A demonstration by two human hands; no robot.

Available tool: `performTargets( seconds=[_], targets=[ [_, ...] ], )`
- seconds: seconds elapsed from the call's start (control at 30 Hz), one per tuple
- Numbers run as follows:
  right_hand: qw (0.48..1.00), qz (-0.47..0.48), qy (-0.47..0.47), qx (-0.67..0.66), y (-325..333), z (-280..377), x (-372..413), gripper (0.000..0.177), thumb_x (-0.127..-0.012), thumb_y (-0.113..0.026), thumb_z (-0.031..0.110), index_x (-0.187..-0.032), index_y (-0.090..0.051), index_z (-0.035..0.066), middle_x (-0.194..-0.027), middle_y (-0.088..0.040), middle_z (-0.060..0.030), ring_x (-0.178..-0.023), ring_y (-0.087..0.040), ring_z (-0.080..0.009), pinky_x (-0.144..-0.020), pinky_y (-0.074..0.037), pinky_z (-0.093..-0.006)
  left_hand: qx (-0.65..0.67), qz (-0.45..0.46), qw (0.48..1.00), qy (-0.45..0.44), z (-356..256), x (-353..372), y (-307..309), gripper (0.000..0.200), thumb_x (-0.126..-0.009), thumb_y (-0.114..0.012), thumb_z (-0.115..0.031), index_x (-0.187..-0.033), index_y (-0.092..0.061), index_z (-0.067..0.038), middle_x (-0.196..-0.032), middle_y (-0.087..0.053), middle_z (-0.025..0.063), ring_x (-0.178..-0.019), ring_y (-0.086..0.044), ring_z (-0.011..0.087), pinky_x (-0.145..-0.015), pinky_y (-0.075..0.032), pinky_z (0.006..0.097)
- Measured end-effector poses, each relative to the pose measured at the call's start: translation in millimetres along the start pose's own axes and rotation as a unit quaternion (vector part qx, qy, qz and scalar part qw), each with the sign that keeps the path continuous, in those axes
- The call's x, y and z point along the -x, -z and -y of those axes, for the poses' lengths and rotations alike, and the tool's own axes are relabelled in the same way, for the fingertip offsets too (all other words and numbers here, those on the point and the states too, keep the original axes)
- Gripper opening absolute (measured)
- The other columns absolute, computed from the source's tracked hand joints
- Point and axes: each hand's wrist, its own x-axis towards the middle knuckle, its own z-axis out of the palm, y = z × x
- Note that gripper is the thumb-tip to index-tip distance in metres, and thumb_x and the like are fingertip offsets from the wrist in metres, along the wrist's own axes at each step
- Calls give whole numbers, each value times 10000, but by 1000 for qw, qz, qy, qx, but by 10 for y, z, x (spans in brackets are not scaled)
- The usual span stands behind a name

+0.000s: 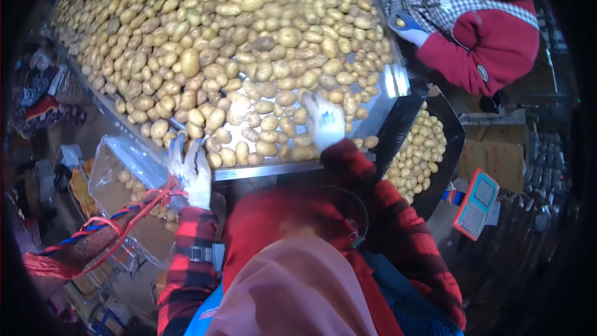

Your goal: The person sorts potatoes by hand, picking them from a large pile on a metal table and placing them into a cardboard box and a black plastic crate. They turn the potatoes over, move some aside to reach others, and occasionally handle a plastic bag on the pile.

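White-gloved left hand (193, 171) is resting spread on the worktop (273, 172) edge, bag (118, 160) at its 9 o'clock; right hand (323, 121), blurred, is seemingly lying open on the potatoes (249, 56) at 2 o'clock.

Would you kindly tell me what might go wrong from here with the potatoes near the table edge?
1. Many potatoes lie right at the front rim of the table by the left hand; some may roll past the bag below and drop.
2. The right hand is blurred over the pile; a quick sweep might push some off.
3. The red cord by the left wrist could snag.
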Motion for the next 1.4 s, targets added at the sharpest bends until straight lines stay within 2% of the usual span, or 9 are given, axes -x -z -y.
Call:
performTargets(
  seconds=[0.6,0.8,0.83,0.9,1.0,1.13,1.17,1.3,1.4],
  targets=[
    [922,249,-113,-275,101,-301,-680,578,-839,-728,266,-1379,-591,113,-1269,-669,-170,-1086,-675,-333,-911,-539,-419,100,82,992,11,-297,123,160,289,-900,-615,-84,-1182,-677,-80,-1273,-629,145,-1277,-531,365,-1134,-366,517],
    [379,131,-290,-869,658,17,364,649,-935,-665,209,-1521,-411,93,-1364,-555,-114,-1271,-546,-306,-1034,-478,-475,131,120,984,9,-201,264,317,307,-882,-626,-70,-1186,-661,-61,-1201,-668,142,-1171,-591,365,-1089,-404,508],
    [379,132,-289,-869,610,27,453,649,-935,-665,209,-1521,-411,93,-1364,-555,-114,-1271,-546,-306,-1034,-478,-475,90,91,991,-28,-281,308,229,353,-861,-654,-80,-1214,-654,-75,-1245,-658,122,-1209,-575,362,-1101,-386,532],
    [762,191,-142,-602,442,10,590,525,-919,-710,206,-1404,-555,80,-1367,-569,-119,-1282,-540,-304,-1062,-462,-451,9,121,992,-41,-437,308,5,434,-840,-698,-229,-1255,-647,-114,-1297,-634,100,-1276,-525,353,-1113,-335,556],
    [874,158,42,-458,364,143,548,440,-874,-763,184,-1278,-636,60,-1337,-585,-150,-1248,-561,-315,-1032,-479,-421,-26,174,983,-53,-455,147,-160,465,-812,-715,-323,-1232,-668,-130,-1255,-648,90,-1242,-528,360,-1072,-354,541],
    [613,216,-283,-705,130,313,623,434,-868,-764,114,-1278,-625,86,-1296,-597,-156,-1175,-595,-357,-986,-505,-434,-65,320,942,-79,-323,-179,-59,330,-755,-739,-342,-1029,-737,-157,-1139,-680,57,-1062,-611,306,-856,-454,489],
    [759,204,-133,-604,145,338,671,397,-926,-698,103,-1311,-602,111,-1305,-590,-145,-1227,-567,-325,-1000,-503,-430,-101,337,931,-98,-331,-232,-67,275,-760,-740,-348,-986,-758,-192,-1057,-703,53,-1000,-639,300,-801,-460,481],
    [753,222,-26,-618,52,443,502,401,-977,-633,171,-1371,-561,147,-1404,-549,-136,-1331,-500,-280,-1120,-425,-410,-377,353,839,-170,-521,-171,-527,279,-744,-760,-383,-996,-785,-266,-959,-751,42,-985,-662,270,-862,-454,472],
    [538,242,10,-808,-212,378,450,421,-1025,-542,260,-1438,-513,183,-1550,-438,-126,-1460,-364,-255,-1255,-233,-414,-197,456,859,-123,-529,-484,-128,318,-778,-752,-451,-1016,-790,-243,-994,-757,37,-1058,-662,270,-999,-396,434]
  ],
)
